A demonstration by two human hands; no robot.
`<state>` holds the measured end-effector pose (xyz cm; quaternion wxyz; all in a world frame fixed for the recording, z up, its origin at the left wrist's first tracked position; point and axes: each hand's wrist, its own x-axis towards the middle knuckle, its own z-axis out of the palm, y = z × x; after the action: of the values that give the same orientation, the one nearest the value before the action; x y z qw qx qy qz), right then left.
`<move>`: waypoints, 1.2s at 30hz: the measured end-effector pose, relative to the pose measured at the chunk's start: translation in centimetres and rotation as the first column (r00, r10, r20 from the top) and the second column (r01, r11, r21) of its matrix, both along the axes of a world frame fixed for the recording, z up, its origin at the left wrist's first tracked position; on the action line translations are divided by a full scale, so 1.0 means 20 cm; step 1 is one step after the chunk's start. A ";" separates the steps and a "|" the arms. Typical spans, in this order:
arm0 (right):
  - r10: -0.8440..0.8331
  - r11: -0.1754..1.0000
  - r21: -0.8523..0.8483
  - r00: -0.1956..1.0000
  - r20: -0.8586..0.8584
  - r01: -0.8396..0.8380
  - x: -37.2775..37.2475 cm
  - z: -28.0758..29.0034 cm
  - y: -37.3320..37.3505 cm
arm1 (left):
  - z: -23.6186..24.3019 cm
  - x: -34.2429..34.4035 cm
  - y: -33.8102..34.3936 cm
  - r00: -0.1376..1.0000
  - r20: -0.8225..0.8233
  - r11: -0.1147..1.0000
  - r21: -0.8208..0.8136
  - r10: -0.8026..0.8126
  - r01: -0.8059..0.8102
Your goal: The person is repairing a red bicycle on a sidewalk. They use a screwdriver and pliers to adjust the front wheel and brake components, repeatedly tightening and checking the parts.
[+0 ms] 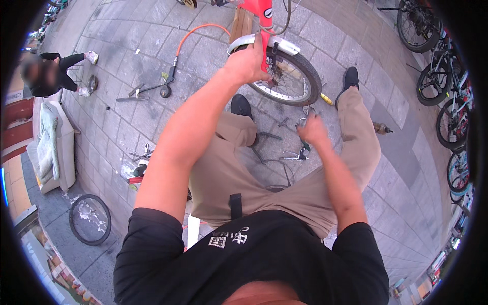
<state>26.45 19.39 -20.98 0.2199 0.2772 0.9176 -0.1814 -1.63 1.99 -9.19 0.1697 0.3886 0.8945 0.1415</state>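
Note:
My left hand [246, 63] is closed on the red front fork [264, 46] of a bicycle, beside its front wheel [300, 81] and silver mudguard [290, 48]. My right hand [312, 127], slightly blurred, is closed on a small metal tool [305, 116] just below the tyre. Under it lie tools with dark green handles [305, 150] and other small metal pieces [284, 122] on the paving between my legs. A yellow-handled tool [327, 99] lies by my right shoe.
A pump [165, 90] with an orange hose stands left of the wheel. A person [56, 73] is at upper left, above a padded seat [51, 147] and loose tyre [90, 218]. Several bicycles [432, 81] line the right edge; a metal cylinder [381, 128] lies by my right leg.

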 end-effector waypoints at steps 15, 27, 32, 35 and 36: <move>0.301 0.929 0.004 0.752 -0.586 -0.369 -1.07 0.56 0.12 | -0.09 0.05 0.03 0.980 0.136 0.986 0.062 0.145 -0.154; 0.542 0.802 0.140 0.610 -0.577 -0.580 -1.00 0.62 0.09 | -0.15 0.04 -0.04 0.962 0.161 0.933 0.256 0.218 -0.255; 0.480 0.838 0.185 0.533 -0.697 -0.513 -0.98 0.54 0.07 | -0.20 0.01 -0.03 0.898 0.304 0.829 0.371 0.317 -0.418; 0.460 0.845 0.157 0.543 -0.702 -0.511 -0.97 0.55 0.05 | -0.23 -0.02 -0.06 0.885 0.358 0.823 0.372 0.299 -0.429; 0.456 0.847 0.154 0.545 -0.704 -0.510 -0.97 0.55 0.04 | -0.23 -0.03 -0.07 0.884 0.370 0.829 0.369 0.284 -0.421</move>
<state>7.04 20.21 -9.96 -0.1054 -0.0870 0.9614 -0.2387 -2.31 0.65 -13.77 0.1817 0.2167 0.8596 0.4256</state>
